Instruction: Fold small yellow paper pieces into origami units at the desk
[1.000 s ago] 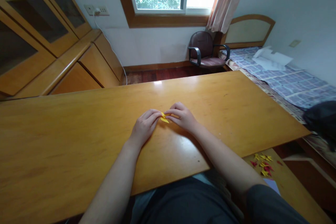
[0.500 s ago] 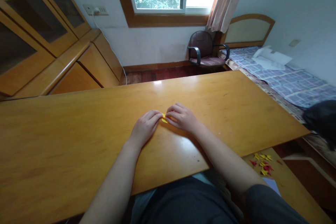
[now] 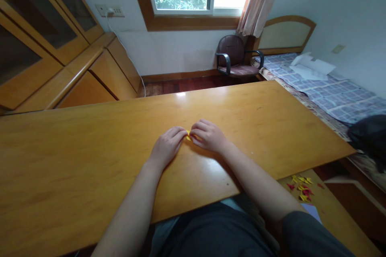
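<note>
A small piece of folded yellow paper is pinched between my two hands, just above the middle of the wooden table. My left hand grips its left side with thumb and fingers pressed together. From the right, my right hand holds the other side, fingers bent inward. The fingertips nearly meet, so most of the paper is hidden and its exact shape cannot be made out.
Several small yellow and red folded paper pieces lie on a lower surface at the right, beside a pale sheet. Beyond the table are an armchair, a bed and a wooden cabinet.
My right hand's fingers have shifted slightly and closed in on the paper, so less yellow shows. My left hand stays almost in place.
</note>
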Motion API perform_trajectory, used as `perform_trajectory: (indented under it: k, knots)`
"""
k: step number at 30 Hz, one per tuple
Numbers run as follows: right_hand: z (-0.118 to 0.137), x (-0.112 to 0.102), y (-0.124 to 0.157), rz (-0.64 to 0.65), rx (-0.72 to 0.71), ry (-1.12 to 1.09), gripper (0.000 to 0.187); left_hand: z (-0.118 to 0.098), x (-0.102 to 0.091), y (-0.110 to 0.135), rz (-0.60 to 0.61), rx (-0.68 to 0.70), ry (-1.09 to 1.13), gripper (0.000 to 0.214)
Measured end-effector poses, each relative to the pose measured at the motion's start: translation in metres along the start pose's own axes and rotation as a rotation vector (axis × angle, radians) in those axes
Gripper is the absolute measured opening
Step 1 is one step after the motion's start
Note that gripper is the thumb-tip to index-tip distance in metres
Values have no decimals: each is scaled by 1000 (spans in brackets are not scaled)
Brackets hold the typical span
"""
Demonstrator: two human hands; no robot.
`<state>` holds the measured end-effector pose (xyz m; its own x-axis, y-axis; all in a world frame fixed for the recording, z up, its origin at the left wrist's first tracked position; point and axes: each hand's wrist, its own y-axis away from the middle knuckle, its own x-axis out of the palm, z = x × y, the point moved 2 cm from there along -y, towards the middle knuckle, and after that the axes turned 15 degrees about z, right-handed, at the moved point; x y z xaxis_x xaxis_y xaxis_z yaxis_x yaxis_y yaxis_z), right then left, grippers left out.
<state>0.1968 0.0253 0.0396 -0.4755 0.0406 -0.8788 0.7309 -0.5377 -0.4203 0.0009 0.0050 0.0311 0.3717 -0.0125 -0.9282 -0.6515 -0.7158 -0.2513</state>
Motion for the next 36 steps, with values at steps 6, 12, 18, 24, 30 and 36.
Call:
perform_trajectory:
  k: [6, 12, 18, 24, 30, 36]
  knots:
    - [-3, 0, 1, -13, -2, 37, 15, 0, -1, -1, -11, 3, 23, 21]
    - [-8, -2, 4, -8, -2, 89, 17, -1, -4, -1, -70, -12, -3, 20]
    - [-10, -6, 5, -41, -23, 124, 12, -3, -9, -1, -105, -42, -101, 18]
    - [-9, -7, 6, -45, -26, 127, 13, -3, -10, -1, -122, -52, -122, 17]
    - [-9, -7, 8, -53, -20, 119, 13, 0, -9, -1, -228, -99, 73, 13]
    - [-7, -8, 11, -58, -71, 132, 13, 16, 3, -1, -317, -401, 840, 33]
